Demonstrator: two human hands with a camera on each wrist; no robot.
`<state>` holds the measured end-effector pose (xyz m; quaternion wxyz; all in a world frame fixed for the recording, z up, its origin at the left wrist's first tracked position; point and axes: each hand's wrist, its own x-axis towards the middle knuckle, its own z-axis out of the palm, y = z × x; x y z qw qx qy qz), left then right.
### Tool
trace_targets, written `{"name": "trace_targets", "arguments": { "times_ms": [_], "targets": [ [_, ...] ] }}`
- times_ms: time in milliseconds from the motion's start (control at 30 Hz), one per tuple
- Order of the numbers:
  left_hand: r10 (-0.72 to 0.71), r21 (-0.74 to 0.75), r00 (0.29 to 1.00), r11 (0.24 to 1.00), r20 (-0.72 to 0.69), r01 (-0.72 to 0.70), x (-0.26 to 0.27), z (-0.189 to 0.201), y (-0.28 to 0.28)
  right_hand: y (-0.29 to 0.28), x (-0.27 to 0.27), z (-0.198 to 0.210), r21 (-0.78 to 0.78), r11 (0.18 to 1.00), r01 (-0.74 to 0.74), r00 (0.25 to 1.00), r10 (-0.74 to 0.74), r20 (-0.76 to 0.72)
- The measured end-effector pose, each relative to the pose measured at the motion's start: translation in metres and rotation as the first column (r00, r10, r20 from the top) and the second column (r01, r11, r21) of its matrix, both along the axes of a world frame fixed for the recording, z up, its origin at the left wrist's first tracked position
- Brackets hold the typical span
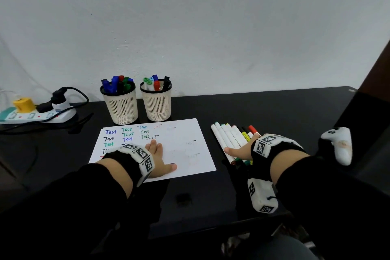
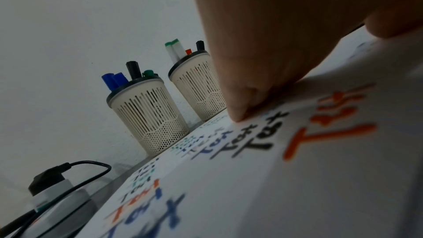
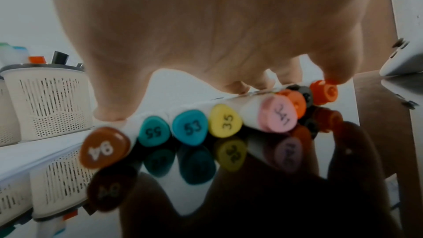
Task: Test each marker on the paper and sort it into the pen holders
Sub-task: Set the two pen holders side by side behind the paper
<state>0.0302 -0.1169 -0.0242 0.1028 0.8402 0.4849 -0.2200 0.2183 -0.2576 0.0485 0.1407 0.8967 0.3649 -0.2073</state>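
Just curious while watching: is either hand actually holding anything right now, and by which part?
Nothing is held. The left hand rests flat on the paper; the right hand lies open across the row of markers.

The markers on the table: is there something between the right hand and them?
Nothing visible. The right hand already lies spread over the row of markers, its fingers touching the barrels. None is gripped yet, and the head view shows no object between hand and row.

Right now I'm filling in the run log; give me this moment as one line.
left hand: flat on paper | right hand: open over loose markers | pen holders: both partly filled
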Motion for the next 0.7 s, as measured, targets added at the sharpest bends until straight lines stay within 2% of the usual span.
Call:
{"name": "trace_targets", "arguments": {
  "times_ms": [333, 533, 700],
  "targets": [
    [-0.009, -0.027, 1.000, 1.000, -0.014, 0.008, -0.002, 0.001, -0.001, 0.007, -0.004, -0.007, 0.011, 0.997, -0.072, 0.995, 0.071, 0.069],
    [-0.017, -0.041, 0.999, 0.999, -0.027, 0.015, -0.003, 0.003, -0.001, 0.019, -0.001, -0.015, 0.010, 1.000, -0.029, 0.997, 0.028, 0.078],
    [-0.019, -0.054, 0.999, 0.998, -0.027, 0.018, -0.004, 0.004, 0.000, 0.019, -0.001, -0.006, 0.015, 0.993, -0.117, 0.991, 0.116, 0.060]
  ]
}}
